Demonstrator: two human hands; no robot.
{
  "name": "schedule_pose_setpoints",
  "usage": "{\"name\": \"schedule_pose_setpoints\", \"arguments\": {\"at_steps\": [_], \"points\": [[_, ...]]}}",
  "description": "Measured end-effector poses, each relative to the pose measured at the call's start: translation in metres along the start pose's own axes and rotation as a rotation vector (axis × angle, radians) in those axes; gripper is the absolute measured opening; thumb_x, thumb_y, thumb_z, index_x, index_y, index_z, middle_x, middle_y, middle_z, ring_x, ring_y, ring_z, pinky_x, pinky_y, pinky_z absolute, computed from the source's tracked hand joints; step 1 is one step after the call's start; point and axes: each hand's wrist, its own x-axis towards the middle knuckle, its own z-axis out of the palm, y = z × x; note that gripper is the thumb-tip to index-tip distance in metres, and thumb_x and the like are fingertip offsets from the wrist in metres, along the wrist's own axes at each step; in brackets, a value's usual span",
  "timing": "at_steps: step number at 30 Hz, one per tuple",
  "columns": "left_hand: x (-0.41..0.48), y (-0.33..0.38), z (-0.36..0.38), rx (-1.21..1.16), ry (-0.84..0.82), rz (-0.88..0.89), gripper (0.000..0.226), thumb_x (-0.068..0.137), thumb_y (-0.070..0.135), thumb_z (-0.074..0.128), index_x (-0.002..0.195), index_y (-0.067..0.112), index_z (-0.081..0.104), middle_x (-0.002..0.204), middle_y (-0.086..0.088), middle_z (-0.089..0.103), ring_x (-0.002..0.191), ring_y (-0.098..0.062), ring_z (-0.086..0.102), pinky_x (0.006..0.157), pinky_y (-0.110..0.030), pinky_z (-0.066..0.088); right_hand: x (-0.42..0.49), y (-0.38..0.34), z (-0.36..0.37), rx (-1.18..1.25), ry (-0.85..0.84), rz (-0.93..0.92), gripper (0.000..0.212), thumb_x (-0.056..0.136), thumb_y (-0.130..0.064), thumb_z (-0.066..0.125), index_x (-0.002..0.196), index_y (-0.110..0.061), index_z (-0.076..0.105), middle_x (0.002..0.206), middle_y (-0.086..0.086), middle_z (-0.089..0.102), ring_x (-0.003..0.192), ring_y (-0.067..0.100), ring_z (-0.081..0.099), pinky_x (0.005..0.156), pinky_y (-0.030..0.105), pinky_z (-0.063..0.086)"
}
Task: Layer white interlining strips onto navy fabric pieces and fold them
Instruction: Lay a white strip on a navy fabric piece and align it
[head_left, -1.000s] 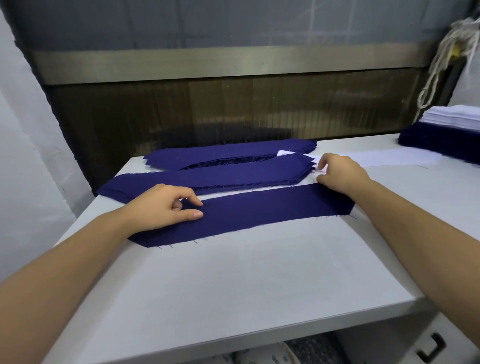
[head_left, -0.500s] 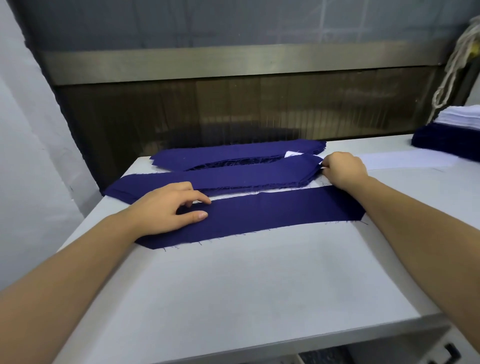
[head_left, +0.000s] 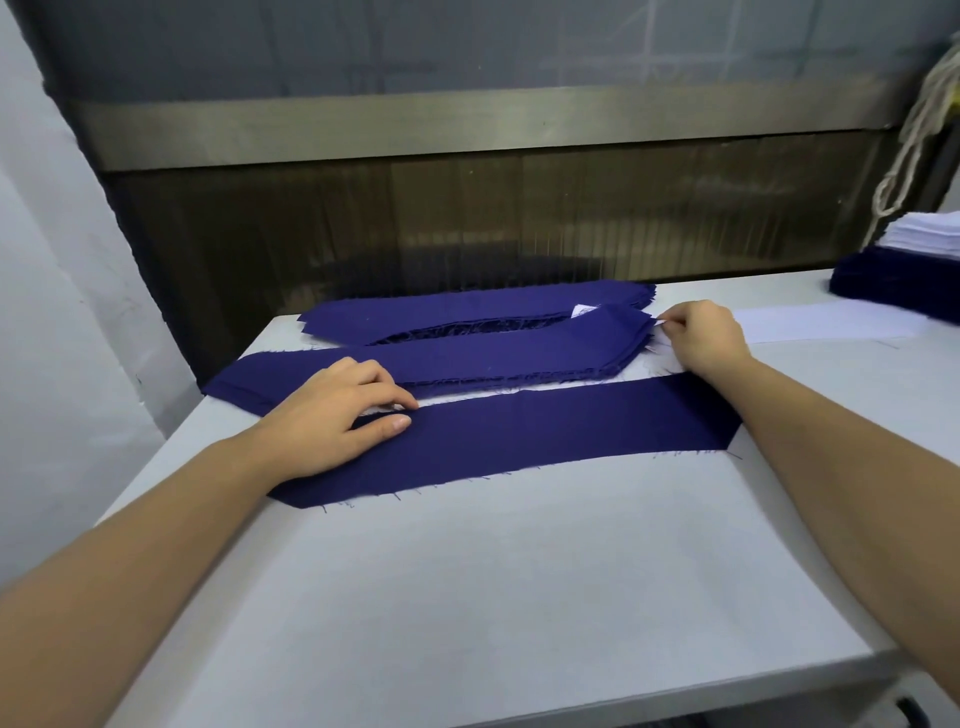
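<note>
A single navy fabric strip (head_left: 545, 431) lies flat across the white table (head_left: 493, 582). My left hand (head_left: 337, 415) rests on its left end, thumb and fingers lightly curled at the strip's far edge. Behind it lies a stack of navy pieces (head_left: 467, 353), with a second navy stack (head_left: 467, 309) further back. My right hand (head_left: 706, 338) pinches a white interlining edge (head_left: 658, 323) at the right tip of the near stack. A thin white sliver shows between the stack and the single strip.
A white interlining strip (head_left: 826, 322) lies on the table to the right. A pile of navy pieces topped with white strips (head_left: 904, 270) sits at the far right. A dark machine front (head_left: 467, 218) rises behind the table. White cords (head_left: 914, 130) hang at upper right.
My right hand has moved up from the single strip's right end to the tip of the navy stack and now pinches a white edge there. My left hand has stayed put.
</note>
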Motion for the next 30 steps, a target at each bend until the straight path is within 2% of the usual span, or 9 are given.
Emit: {"name": "schedule_pose_setpoints", "arguments": {"at_steps": [2, 5, 8, 11, 17, 20, 27, 30], "points": [[0.001, 0.000, 0.000, -0.008, 0.000, -0.003, 0.031, 0.092, 0.042, 0.046, 0.119, 0.034, 0.060, 0.107, 0.018, 0.048, 0.102, -0.004, 0.042, 0.090, -0.025, 0.037, -0.001, 0.001, -0.001, -0.016, 0.012, -0.011, 0.020, 0.092, -0.007, 0.049, 0.099, 0.000, 0.067, 0.103, 0.022, 0.066, 0.098, 0.040, 0.057, 0.078, 0.036, 0.045], [0.005, 0.002, 0.001, -0.019, -0.002, 0.001, 0.030, 0.093, 0.041, 0.046, 0.118, 0.033, 0.060, 0.107, 0.017, 0.049, 0.102, -0.004, 0.043, 0.090, -0.025, 0.037, -0.001, 0.001, -0.003, 0.033, 0.063, 0.012, 0.013, 0.090, -0.014, 0.060, 0.095, -0.006, 0.068, 0.097, 0.016, 0.067, 0.087, 0.032, 0.056, 0.071, 0.029, 0.039], [0.009, 0.005, 0.001, -0.048, -0.002, 0.007, 0.029, 0.095, 0.038, 0.046, 0.118, 0.031, 0.061, 0.108, 0.015, 0.050, 0.103, -0.005, 0.044, 0.090, -0.025, 0.038, -0.002, 0.001, -0.006, 0.103, 0.093, 0.011, 0.012, 0.087, -0.017, 0.066, 0.092, -0.007, 0.069, 0.096, 0.012, 0.068, 0.083, 0.026, 0.055, 0.070, 0.028, 0.037], [0.015, 0.008, 0.001, -0.059, -0.010, 0.013, 0.027, 0.096, 0.035, 0.047, 0.119, 0.030, 0.060, 0.109, 0.016, 0.051, 0.102, -0.003, 0.045, 0.089, -0.023, 0.039, -0.005, 0.001, -0.008, 0.146, 0.107, -0.033, 0.019, 0.091, -0.020, 0.060, 0.097, -0.007, 0.071, 0.099, 0.013, 0.069, 0.092, 0.029, 0.059, 0.074, 0.029, 0.039], [0.031, 0.010, -0.001, -0.092, 0.024, -0.004, 0.022, 0.096, 0.029, 0.048, 0.113, 0.026, 0.063, 0.103, 0.009, 0.057, 0.086, -0.003, 0.052, 0.073, -0.016, 0.041, -0.009, -0.008, -0.010, 0.209, 0.308, -0.060, 0.026, 0.093, -0.024, 0.050, 0.100, -0.009, 0.071, 0.106, 0.009, 0.066, 0.095, 0.026, 0.057, 0.075, 0.031, 0.041], [0.046, 0.017, -0.001, -0.132, 0.032, -0.025, 0.022, 0.097, 0.029, 0.048, 0.113, 0.026, 0.062, 0.098, 0.009, 0.055, 0.084, -0.006, 0.052, 0.070, -0.015, 0.039, -0.012, -0.017, -0.008, 0.152, 0.367, -0.142, 0.027, 0.095, -0.027, 0.050, 0.100, -0.010, 0.071, 0.109, 0.007, 0.062, 0.106, 0.026, 0.048, 0.072, 0.032, 0.039], [0.087, 0.053, 0.003, -0.227, 0.084, -0.002, 0.022, 0.097, 0.030, 0.048, 0.113, 0.026, 0.062, 0.101, 0.009, 0.050, 0.090, -0.009, 0.053, 0.078, -0.020, 0.040, -0.025, -0.048, -0.002, 0.110, 0.405, -0.391, 0.026, 0.094, -0.032, 0.055, 0.091, -0.013, 0.072, 0.092, 0.001, 0.064, 0.091, 0.018, 0.044, 0.069, 0.023, 0.031], [0.101, 0.072, 0.007, -0.291, 0.073, 0.014, 0.022, 0.096, 0.033, 0.048, 0.113, 0.028, 0.062, 0.108, 0.007, 0.048, 0.092, -0.009, 0.053, 0.080, -0.021, 0.039, -0.032, -0.058, 0.001, 0.091, 0.405, -0.434, 0.028, 0.093, -0.032, 0.057, 0.085, -0.010, 0.072, 0.084, 0.004, 0.066, 0.086, 0.022, 0.048, 0.067, 0.027, 0.034]]}}
